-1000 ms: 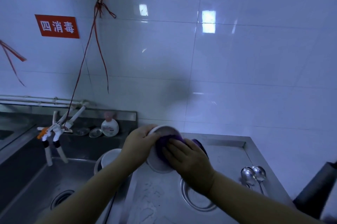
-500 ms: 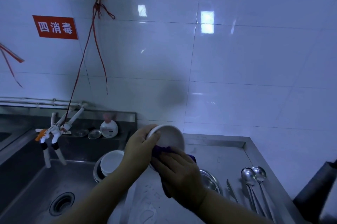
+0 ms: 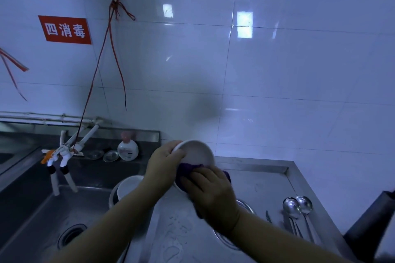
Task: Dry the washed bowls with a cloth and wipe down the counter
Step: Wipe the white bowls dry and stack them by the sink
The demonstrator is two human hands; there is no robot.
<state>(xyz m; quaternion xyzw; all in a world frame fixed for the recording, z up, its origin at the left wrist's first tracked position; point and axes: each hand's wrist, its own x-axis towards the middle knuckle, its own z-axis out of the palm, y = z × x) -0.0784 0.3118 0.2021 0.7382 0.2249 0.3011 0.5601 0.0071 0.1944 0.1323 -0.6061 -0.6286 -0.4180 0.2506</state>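
The left hand (image 3: 163, 165) grips the round white ceramic bowl (image 3: 197, 154) by its rim, fingers curled over the edge, holding it tilted above the steel counter (image 3: 256, 179). Just below those fingers, the right hand (image 3: 213, 194) curls round a crumpled purple cloth (image 3: 186, 169), pressing it against the bowl's lower part. Another white bowl (image 3: 128, 186) sits in the sink, left of the left hand's fingers.

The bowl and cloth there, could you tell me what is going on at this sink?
A person is drying a white bowl above the steel counter. The left hand grips its rim, tilting it, while the right hand presses a purple cloth against its lower edge. Another white bowl waits in the sink, and two spoons lie on the counter.
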